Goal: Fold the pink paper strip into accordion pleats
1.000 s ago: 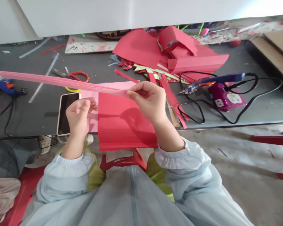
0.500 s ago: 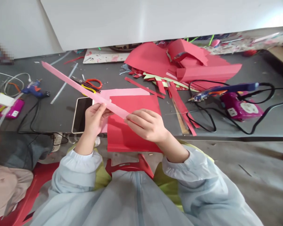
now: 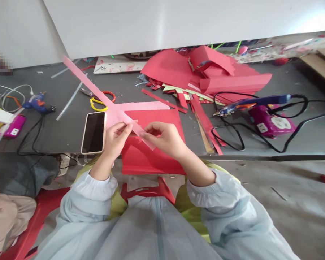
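A long pink paper strip (image 3: 97, 93) runs from the far left of the table down to my hands. My left hand (image 3: 116, 139) pinches it near its lower end, thumb on top. My right hand (image 3: 162, 139) pinches the same strip close to the tip, fingers curled. Both hands hover over a red paper sheet (image 3: 162, 159) that hangs over the table's front edge, with a pink sheet (image 3: 146, 105) under it. A phone (image 3: 94, 131) with a dark screen lies just left of my left hand.
Scissors with red and yellow handles (image 3: 100, 100) lie behind the phone. A pile of red paper and strips (image 3: 206, 72) fills the back. A blue glue gun (image 3: 254, 101) and a purple power strip (image 3: 271, 122) with black cables sit right. Another glue gun (image 3: 38, 103) lies left. A person's knee shows at left.
The strip's far end swung from level at the left up toward the back of the table. My left hand, closed and apart from the strip a second ago, now grips it; my hands drew together.
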A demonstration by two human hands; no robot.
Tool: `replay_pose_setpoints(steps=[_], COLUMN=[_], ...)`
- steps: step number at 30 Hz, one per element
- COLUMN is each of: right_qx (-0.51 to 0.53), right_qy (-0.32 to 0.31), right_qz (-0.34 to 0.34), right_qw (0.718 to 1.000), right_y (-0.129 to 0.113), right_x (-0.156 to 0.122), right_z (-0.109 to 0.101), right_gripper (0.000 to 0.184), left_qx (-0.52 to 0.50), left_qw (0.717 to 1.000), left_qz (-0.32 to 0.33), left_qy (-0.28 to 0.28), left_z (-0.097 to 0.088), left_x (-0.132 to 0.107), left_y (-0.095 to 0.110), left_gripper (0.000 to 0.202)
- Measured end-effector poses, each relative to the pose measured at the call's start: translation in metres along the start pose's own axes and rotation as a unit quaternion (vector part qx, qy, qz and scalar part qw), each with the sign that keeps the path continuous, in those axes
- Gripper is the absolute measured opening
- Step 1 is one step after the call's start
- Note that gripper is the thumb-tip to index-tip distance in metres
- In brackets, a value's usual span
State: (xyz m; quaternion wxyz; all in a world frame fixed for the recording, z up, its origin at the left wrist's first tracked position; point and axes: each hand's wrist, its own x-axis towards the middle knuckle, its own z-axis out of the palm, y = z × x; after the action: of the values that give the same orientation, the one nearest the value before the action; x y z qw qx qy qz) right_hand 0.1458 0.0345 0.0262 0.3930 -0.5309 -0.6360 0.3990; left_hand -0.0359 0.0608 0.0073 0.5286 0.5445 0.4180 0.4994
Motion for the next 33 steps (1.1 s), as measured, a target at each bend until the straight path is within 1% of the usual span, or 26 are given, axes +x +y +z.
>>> replay_pose_setpoints(steps=[3,7,9,13,14,15,17,19,20,21,23,25,26,27,28,29,30,31,32,33], right_qx=[0.042,0.068,0.054,-0.015,-0.031,-0.049,-0.097,-0.159,-0.191,-0.222,-0.269,-0.282,-0.277,-0.264,-0.245,-0.211,-0.167,-0.109,-0.041,0.034], right_qy=[-0.021,-0.067,-0.101,-0.199,-0.213,-0.213,-0.174,-0.100,-0.055,-0.009,0.076,0.142,0.172,0.204,0.241,0.284,0.301,0.287,0.245,0.178], right_qz=[0.027,0.051,0.052,0.040,0.035,0.028,0.002,-0.053,-0.097,-0.147,-0.238,-0.285,-0.293,-0.288,-0.263,-0.226,-0.181,-0.130,-0.083,-0.042], right_qw=[0.999,0.994,0.992,0.979,0.976,0.975,0.980,0.981,0.975,0.964,0.930,0.905,0.899,0.898,0.902,0.908,0.921,0.943,0.965,0.983], right_y=[0.000,0.003,0.003,-0.001,-0.002,-0.003,-0.002,0.001,0.004,0.008,0.015,0.022,0.024,0.026,0.026,0.027,0.026,0.024,0.022,0.019], right_x=[0.001,0.001,0.000,-0.003,-0.005,-0.006,-0.008,-0.009,-0.008,-0.007,-0.003,0.003,0.006,0.008,0.011,0.013,0.014,0.015,0.015,0.015], right_z=[0.000,-0.001,-0.002,-0.006,-0.007,-0.009,-0.014,-0.020,-0.023,-0.026,-0.033,-0.037,-0.039,-0.040,-0.041,-0.040,-0.040,-0.038,-0.036,-0.033], right_gripper=[0.028,0.030,0.029,0.022,0.020,0.017,0.010,0.002,0.005,0.009,0.013,0.014,0.013,0.011,0.006,0.007,0.017,0.026,0.036,0.050], left_qx=[0.007,-0.029,-0.046,-0.045,-0.046,-0.049,-0.057,-0.051,-0.038,-0.017,0.045,0.130,0.168,0.191,0.208,0.234,0.263,0.273,0.294,0.314], left_qw=[1.000,0.999,0.998,0.995,0.995,0.995,0.994,0.992,0.989,0.986,0.977,0.956,0.941,0.922,0.903,0.880,0.855,0.826,0.802,0.780], left_qz=[0.009,0.004,0.009,0.022,0.026,0.031,0.055,0.102,0.129,0.156,0.206,0.261,0.293,0.335,0.376,0.412,0.447,0.494,0.520,0.541], left_qy=[0.012,0.017,0.035,0.083,0.087,0.086,0.075,0.062,0.057,0.052,0.037,0.006,0.003,-0.012,-0.011,-0.018,-0.027,-0.013,-0.006,-0.001], left_z=[0.000,-0.003,-0.006,-0.014,-0.015,-0.017,-0.020,-0.025,-0.027,-0.029,-0.032,-0.033,-0.032,-0.031,-0.029,-0.026,-0.023,-0.020,-0.018,-0.015], left_x=[0.001,0.004,0.005,0.008,0.008,0.009,0.010,0.011,0.011,0.011,0.008,0.003,0.000,-0.004,-0.007,-0.010,-0.012,-0.015,-0.016,-0.017], left_y=[-0.001,0.004,0.008,0.016,0.018,0.019,0.019,0.020,0.021,0.022,0.025,0.029,0.031,0.032,0.032,0.031,0.030,0.028,0.025,0.023], left_gripper=[0.037,0.043,0.041,0.035,0.033,0.031,0.025,0.020,0.020,0.020,0.020,0.017,0.015,0.016,0.019,0.023,0.027,0.029,0.031,0.033])
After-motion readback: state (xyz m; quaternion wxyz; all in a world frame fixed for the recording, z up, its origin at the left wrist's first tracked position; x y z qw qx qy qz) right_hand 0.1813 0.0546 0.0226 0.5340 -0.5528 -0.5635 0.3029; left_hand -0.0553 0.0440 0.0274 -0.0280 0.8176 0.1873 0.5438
